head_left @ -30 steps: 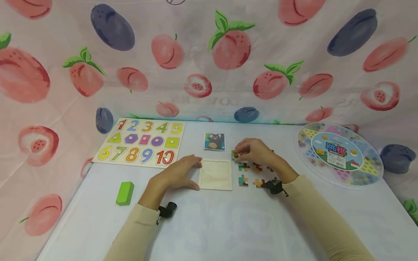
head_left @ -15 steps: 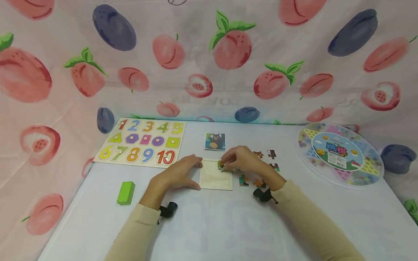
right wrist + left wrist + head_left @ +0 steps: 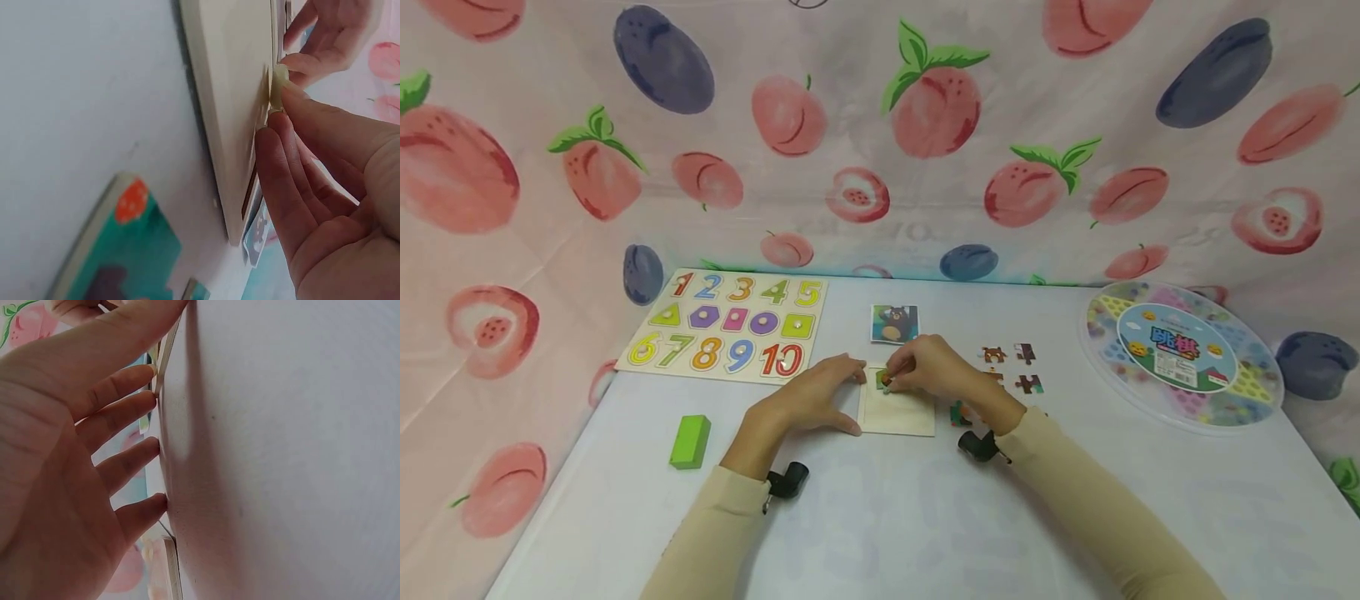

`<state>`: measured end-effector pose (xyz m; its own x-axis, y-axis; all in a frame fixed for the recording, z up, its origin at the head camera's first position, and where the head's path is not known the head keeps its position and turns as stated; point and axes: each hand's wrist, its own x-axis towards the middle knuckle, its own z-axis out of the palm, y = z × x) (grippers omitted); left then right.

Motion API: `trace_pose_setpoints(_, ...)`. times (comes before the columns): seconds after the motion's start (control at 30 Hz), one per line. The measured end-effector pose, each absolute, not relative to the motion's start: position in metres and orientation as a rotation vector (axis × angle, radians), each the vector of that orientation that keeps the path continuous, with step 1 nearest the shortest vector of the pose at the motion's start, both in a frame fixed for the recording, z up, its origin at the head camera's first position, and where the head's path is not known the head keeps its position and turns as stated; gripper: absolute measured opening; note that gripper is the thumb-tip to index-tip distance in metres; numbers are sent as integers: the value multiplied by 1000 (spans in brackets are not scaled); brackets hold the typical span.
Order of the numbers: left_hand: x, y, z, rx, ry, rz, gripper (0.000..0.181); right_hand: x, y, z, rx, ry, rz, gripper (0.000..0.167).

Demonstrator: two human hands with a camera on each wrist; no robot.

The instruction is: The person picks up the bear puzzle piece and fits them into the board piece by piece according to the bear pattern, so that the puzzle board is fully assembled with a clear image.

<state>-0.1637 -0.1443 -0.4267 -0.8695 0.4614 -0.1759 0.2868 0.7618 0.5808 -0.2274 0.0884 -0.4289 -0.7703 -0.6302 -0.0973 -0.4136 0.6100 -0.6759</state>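
In the head view my right hand (image 3: pixel 936 368) pinches a jigsaw piece (image 3: pixel 881 380), green and brown, at the upper left corner of a square wooden puzzle tray (image 3: pixel 904 414). The right wrist view shows the piece's pale edge (image 3: pixel 279 84) between thumb and fingertips, at the tray's surface; whether it lies flat, I cannot tell. My left hand (image 3: pixel 808 398) rests at the tray's left side, thumb and fingers spread along that edge. In the left wrist view its fingers (image 3: pixel 125 415) are nearly straight and hold nothing. Several loose jigsaw pieces (image 3: pixel 1028 384) lie right of the tray, some hidden by my right hand.
A bear picture card (image 3: pixel 893 324) lies behind the tray. The number and shape board (image 3: pixel 700 376) is at the back left, with a green block (image 3: pixel 689 442) before it. A round board-game case (image 3: pixel 1176 346) sits far right. A fruit-print cloth (image 3: pixel 850 108) hangs behind.
My right hand has carried the piece from the loose ones leftward over the tray to its upper left corner. The left hand has stayed at the tray's side.
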Motion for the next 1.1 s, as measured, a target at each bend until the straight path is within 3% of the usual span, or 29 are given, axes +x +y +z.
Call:
trace_pose_setpoints(0.53,-166,-144,-427,574,2628,806,65,-230,76,-433,-769,2548,-933,14)
trace_pose_setpoints(0.83,-165,-146,-428,611,2611,752,81,-231,74,-434,-772,2549,-928,15)
trace_pose_setpoints(1.1,-165,-147,-425,647,2610,663,85,-234,77,-434,-785,2527,-905,16)
